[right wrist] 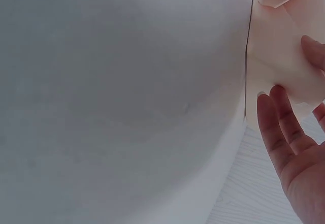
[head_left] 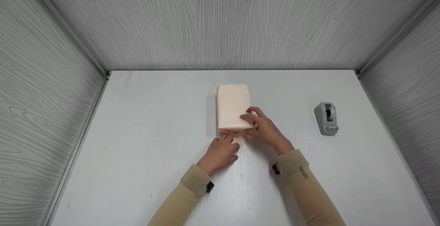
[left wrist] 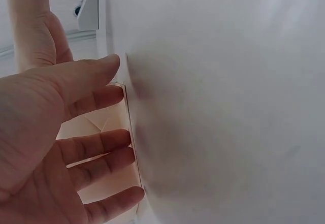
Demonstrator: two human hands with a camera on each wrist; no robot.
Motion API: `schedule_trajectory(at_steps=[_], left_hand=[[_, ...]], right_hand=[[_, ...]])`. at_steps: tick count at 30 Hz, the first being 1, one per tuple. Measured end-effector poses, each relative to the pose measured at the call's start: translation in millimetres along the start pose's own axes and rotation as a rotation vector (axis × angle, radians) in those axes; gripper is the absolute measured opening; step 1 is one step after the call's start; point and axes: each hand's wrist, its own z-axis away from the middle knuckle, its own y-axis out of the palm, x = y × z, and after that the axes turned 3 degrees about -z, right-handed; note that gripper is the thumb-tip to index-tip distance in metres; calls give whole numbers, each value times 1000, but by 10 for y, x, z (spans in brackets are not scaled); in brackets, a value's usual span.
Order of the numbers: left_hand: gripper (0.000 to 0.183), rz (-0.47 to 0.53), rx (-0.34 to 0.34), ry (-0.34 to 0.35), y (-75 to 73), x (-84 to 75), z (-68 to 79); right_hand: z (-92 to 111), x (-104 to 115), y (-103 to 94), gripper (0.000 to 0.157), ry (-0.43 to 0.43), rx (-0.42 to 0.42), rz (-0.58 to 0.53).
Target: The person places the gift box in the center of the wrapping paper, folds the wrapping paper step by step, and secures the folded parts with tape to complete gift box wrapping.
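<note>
A box-shaped package [head_left: 233,104] wrapped in pale peach paper lies lengthwise on the white table. At its near end a folded paper flap [head_left: 241,140] sticks out toward the person. My left hand [head_left: 219,153] is at this flap, and its nearly straight fingertips [left wrist: 122,138] touch the paper close to the tabletop, with the thumb held apart. My right hand [head_left: 268,132] holds the package's near right corner. Its fingers [right wrist: 284,115] lie along the side and top, while the thumb [right wrist: 313,51] rests against the folded end paper.
A grey tape dispenser [head_left: 326,119] with a roll in it stands on the table [head_left: 144,143] to the right of the package. Grey wood-grain panels [head_left: 220,23] rise along the back and both sides of the table.
</note>
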Motion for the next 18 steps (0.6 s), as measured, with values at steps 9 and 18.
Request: schedule_trajectory(at_steps=[9,18], left_hand=[[21,-49,-27,-34,16,-6,-84],[17,-92,-75,-24,34,4,-120]], right_hand=[[-6,43,-15,46,24,21,-2],[-4,28,-4,46,7,10,67]])
